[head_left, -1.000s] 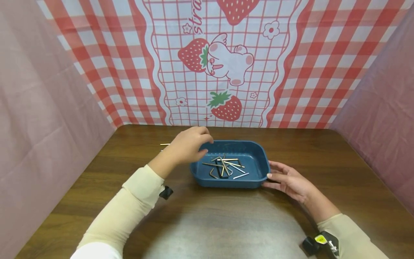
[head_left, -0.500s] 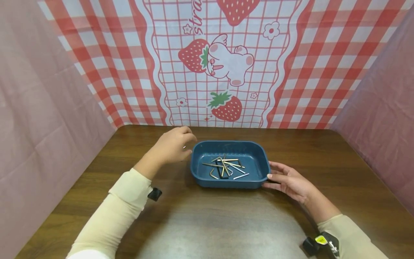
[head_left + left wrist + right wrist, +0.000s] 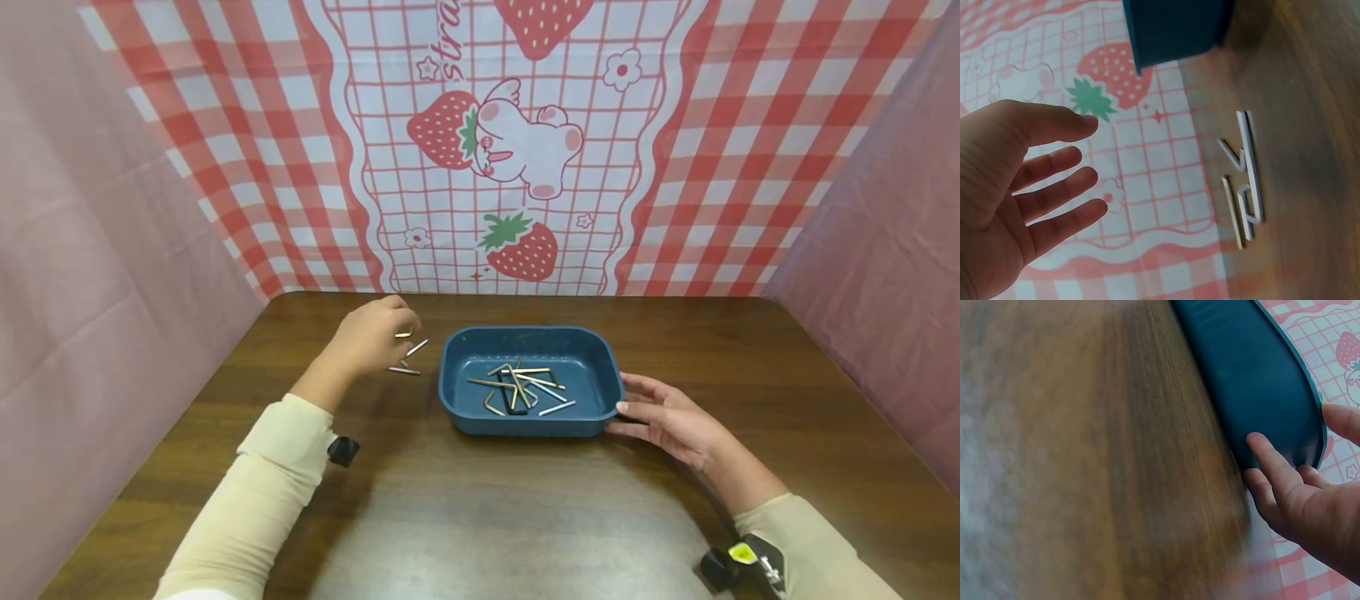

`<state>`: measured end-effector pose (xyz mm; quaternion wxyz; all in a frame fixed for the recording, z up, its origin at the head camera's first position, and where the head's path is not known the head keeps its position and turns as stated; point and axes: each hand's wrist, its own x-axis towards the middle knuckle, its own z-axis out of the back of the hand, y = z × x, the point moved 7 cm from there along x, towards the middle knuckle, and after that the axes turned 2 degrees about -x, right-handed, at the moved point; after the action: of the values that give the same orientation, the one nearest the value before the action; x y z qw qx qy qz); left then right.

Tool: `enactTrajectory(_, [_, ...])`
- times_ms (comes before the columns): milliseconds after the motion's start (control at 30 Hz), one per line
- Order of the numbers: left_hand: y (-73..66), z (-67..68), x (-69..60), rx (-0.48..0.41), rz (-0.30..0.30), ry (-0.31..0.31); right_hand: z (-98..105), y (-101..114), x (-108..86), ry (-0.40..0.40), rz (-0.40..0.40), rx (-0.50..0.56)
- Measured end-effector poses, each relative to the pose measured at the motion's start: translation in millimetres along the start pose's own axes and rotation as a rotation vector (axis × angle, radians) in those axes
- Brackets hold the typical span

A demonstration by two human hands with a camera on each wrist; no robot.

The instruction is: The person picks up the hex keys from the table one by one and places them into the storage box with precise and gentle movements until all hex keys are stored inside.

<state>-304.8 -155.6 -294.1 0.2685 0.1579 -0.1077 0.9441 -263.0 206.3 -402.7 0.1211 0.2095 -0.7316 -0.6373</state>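
My left hand (image 3: 367, 336) is over the table, left of a blue tray (image 3: 532, 426). Its fingers are loosely bent and hold nothing in the left wrist view. Beside it lie several loose L-shaped hex keys (image 3: 1250, 169), silver and brass-coloured, partly hidden by the hand in the head view. More hex keys (image 3: 516, 385), silver, brass-coloured and black, lie crossed in a pile inside the tray. My right hand (image 3: 671, 421) touches the tray's right end. Its thumb is at the rim and its extended fingers (image 3: 1267, 456) rest against the outer wall.
The brown wooden table (image 3: 525, 508) bears the tray near its far edge. Behind it hangs a red-and-white strawberry cloth (image 3: 487, 200). Pink cloths (image 3: 127, 275) close off both sides. Each forearm wears a small black wrist camera (image 3: 343, 451).
My left hand has moved left from above the tray's left rim to the loose hex keys on the table, uncovering several of them. My right hand and the tray have stayed in place.
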Motion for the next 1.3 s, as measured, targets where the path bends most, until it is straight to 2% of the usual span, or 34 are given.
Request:
enactTrajectory(300, [21.5, -14.1, -1.1, -0.015, 0.026, 0.033, 0, 0, 1.2, -0.004, -0.005, 0.001])
enactTrajectory(700, [56.2, -48.3, 9.6, -0.04, 0.139, 0.223, -1, 0, 0.6, 0.0, -0.004, 0.019])
enactTrajectory(900, [64.4, -65.4, 15.6, -0.054, 0.151, 0.306, 0, 0, 1.5, 0.002, 0.005, 0.025])
enactTrajectory(1033, [67.3, -74.3, 17.0, -0.04, 0.184, 0.369, 0, -1, 1.4, 0.0, 0.0, 0.029])
enactTrajectory(1300, [72.6, -84.2, 21.0, 0.015, 0.181, 0.399, 0, 0, 0.3, -0.002, -0.015, 0.018])
